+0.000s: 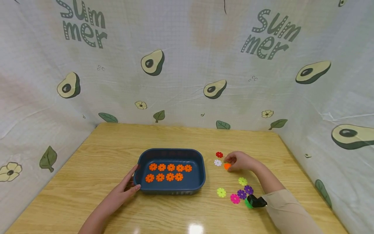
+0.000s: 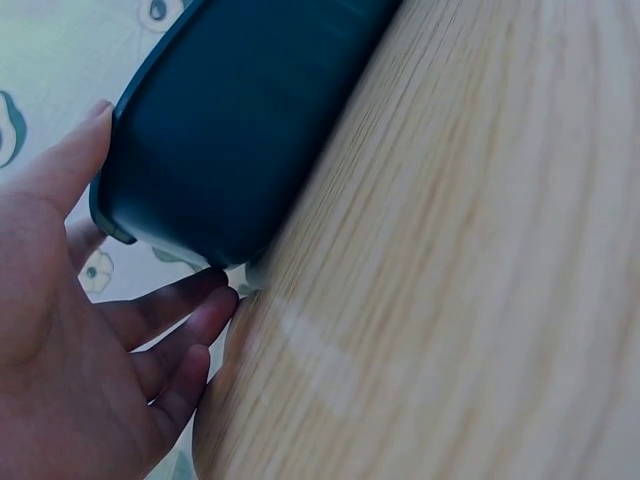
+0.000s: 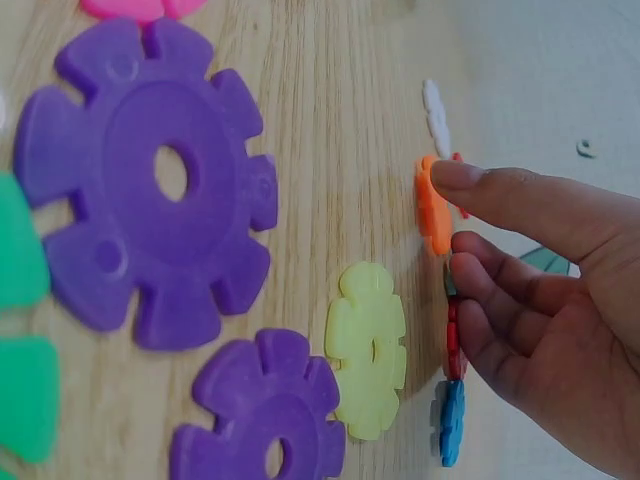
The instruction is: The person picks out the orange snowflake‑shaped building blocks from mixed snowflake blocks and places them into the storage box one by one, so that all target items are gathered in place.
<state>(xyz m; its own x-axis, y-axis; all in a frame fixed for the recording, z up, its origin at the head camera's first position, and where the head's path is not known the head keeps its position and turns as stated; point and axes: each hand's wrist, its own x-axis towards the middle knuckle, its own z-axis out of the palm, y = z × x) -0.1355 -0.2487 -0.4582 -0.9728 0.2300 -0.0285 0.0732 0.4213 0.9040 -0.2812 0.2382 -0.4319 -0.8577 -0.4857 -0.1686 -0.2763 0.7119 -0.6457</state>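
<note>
A dark blue plastic tray point(image 1: 187, 185) stands mid-table with several orange flower-shaped discs point(image 1: 160, 177) lying in two rows inside. My left hand point(image 1: 126, 190) holds its left end; in the left wrist view the thumb lies at the rim of the tray point(image 2: 240, 130) and the other fingers are by its lower side. To the right of the tray, my right hand point(image 1: 241, 161) pinches another orange disc point(image 3: 433, 205) at its fingertips, close to the tabletop. White point(image 1: 217, 162) and red point(image 1: 219, 154) discs lie just left of that hand.
Nearer me on the right lie yellow point(image 1: 221, 192), purple point(image 1: 242, 194), pink point(image 1: 235, 199) and green point(image 1: 248, 203) discs, the green partly covered by the black wrist camera point(image 1: 257, 201). A blue disc point(image 3: 453, 423) shows beyond the right fingers. Printed cloth point(image 1: 181, 107) hangs around the wooden table point(image 1: 163, 214).
</note>
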